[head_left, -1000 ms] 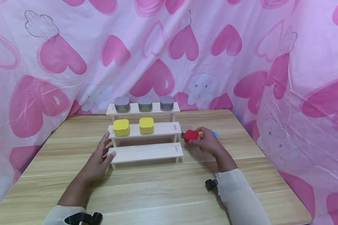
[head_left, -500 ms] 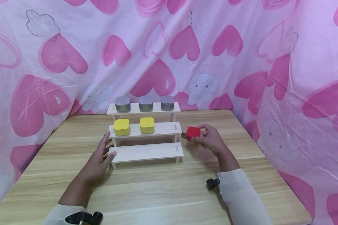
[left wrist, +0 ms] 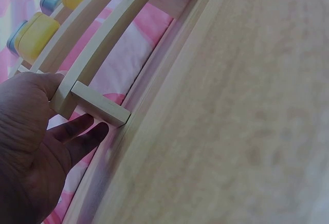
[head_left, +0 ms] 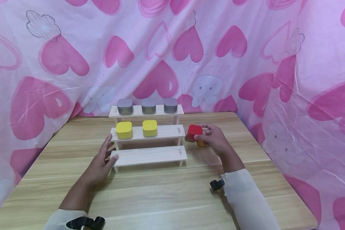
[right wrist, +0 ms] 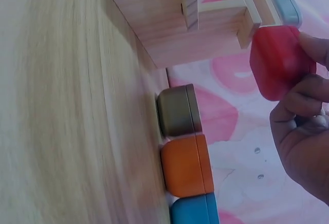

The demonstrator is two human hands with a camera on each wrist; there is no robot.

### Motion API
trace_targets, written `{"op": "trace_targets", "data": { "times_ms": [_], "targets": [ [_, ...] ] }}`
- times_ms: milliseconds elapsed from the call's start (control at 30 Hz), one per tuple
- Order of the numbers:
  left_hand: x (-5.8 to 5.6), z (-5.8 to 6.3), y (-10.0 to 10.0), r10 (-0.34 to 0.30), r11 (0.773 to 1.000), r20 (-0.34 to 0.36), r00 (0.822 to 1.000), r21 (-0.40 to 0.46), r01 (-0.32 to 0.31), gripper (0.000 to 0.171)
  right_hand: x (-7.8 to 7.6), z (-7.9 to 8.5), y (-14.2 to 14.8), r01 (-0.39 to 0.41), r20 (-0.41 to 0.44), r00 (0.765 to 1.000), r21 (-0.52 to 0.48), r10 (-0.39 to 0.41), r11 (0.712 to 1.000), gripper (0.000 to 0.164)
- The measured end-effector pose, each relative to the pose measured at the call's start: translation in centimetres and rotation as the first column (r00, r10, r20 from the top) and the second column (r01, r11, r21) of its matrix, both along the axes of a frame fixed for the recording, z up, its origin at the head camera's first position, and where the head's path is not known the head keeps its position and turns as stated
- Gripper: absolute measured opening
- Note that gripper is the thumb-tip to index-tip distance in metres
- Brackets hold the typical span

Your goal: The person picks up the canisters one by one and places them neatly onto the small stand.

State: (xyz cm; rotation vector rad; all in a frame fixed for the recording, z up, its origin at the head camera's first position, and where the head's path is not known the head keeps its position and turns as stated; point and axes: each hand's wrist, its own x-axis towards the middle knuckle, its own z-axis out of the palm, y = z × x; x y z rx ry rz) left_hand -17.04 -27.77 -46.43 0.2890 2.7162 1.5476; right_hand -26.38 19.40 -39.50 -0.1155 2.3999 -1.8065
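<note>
My right hand (head_left: 212,139) pinches a small red tin (head_left: 194,131) with rounded corners between thumb and fingers. It is up off the table, just right of a three-step wooden display stand (head_left: 149,156). Below it in the right wrist view stand a bronze tin (right wrist: 177,111), an orange tin (right wrist: 185,166) and a blue tin (right wrist: 195,211) in a row. My left hand (head_left: 99,166) rests at the stand's left end, thumb on the lowest shelf and fingers fairly straight. Two yellow tins (head_left: 124,130) sit on the middle shelf.
Three grey tins (head_left: 148,106) line the top shelf. The lowest shelf has bare wood showing along its length. A pink heart-patterned cloth (head_left: 161,48) hangs behind and beside the wood-grain table (head_left: 161,198).
My right hand has raised the red tin slightly and turned it, so the orange tin now shows beneath. The left hand and the stand stay where they were.
</note>
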Motion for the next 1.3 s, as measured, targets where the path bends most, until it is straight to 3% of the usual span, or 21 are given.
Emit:
{"op": "trace_targets", "data": {
  "times_ms": [633,1000,1300],
  "targets": [
    [0.0,0.1,0.0,0.001,1.0,-0.01,1.0,-0.009,-0.001,0.098,-0.6,1.4,-1.8,-0.045,-0.034,0.998,-0.01,0.045,0.999,0.067],
    [-0.1,-0.2,-0.1,0.001,1.0,-0.012,1.0,-0.01,-0.002,0.098,-1.0,2.4,-3.9,-0.155,-0.074,0.985,0.0,0.155,0.988,0.061],
    [-0.1,-0.1,0.0,0.004,1.0,-0.006,1.0,-0.011,-0.004,0.098,-1.5,2.3,-5.2,-0.29,-0.07,0.956,-0.058,0.286,0.955,0.059]
  ]
}}
